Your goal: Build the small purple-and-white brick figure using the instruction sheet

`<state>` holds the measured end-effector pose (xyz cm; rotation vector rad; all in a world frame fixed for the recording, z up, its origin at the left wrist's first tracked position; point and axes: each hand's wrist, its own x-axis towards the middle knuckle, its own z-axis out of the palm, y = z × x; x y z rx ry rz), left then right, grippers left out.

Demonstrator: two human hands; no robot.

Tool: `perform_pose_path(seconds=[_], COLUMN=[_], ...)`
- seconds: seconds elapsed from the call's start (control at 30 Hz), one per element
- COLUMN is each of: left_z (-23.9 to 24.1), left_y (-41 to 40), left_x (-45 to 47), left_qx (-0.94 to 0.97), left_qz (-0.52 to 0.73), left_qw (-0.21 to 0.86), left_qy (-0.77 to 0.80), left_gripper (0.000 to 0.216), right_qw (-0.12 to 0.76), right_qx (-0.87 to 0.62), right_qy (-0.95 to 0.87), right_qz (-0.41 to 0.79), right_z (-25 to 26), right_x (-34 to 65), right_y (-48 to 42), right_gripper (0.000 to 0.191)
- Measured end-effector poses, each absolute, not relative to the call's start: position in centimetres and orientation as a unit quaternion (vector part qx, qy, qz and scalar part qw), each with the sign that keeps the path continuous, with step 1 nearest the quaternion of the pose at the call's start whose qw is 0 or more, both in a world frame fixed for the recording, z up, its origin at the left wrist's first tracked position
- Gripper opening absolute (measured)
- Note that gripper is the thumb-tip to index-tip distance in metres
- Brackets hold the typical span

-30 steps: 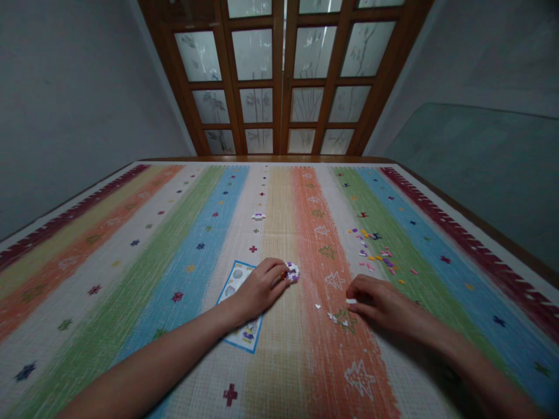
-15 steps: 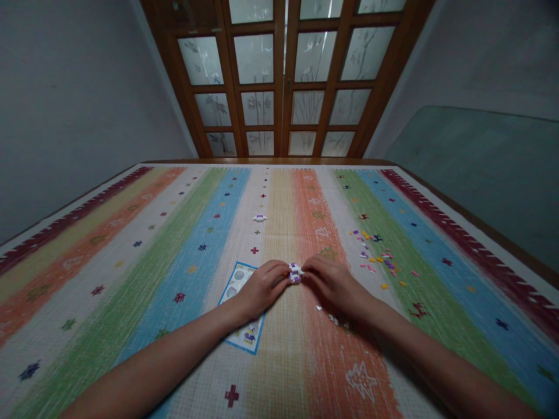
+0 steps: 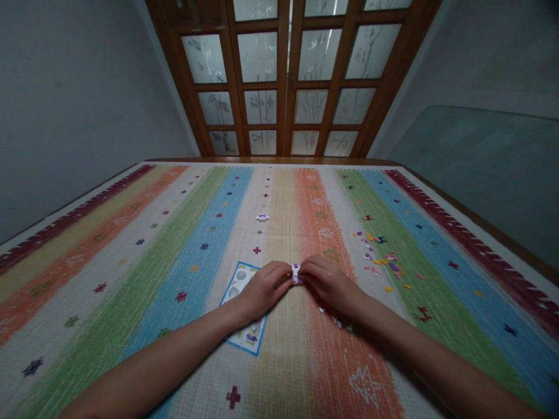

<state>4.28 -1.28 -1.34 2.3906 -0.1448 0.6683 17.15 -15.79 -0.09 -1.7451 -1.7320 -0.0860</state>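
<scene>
White-and-purple brick piece [image 3: 296,272], pinched by left hand [image 3: 267,288], gripped by right hand [image 3: 329,285], both nearly closed

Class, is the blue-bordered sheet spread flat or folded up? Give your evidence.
Spread flat: the sheet lies on the tablecloth with no raised fold showing, though the left hand and wrist hide its middle.

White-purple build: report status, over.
Left hand, right hand: both holding white-purple build. Build partly hidden between them. Left arm covers part of printed card.
</scene>
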Motion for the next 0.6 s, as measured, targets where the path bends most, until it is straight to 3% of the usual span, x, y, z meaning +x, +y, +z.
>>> perform_pose_path(seconds=[0.6], left_z=[-1.72], left_y=[-1.18], left_x=[4.18], left_qx=[0.926], left_qz=[0.261], left_qw=[0.26], left_qy=[-0.084], left_gripper=[0.023], right_qw=[0.393], right_qx=[-0.638], right_qy=[-0.661], right_qz=[-0.04], right_z=[-0.77], right_x=[17.45], right_y=[-16.61], right_gripper=[0.016])
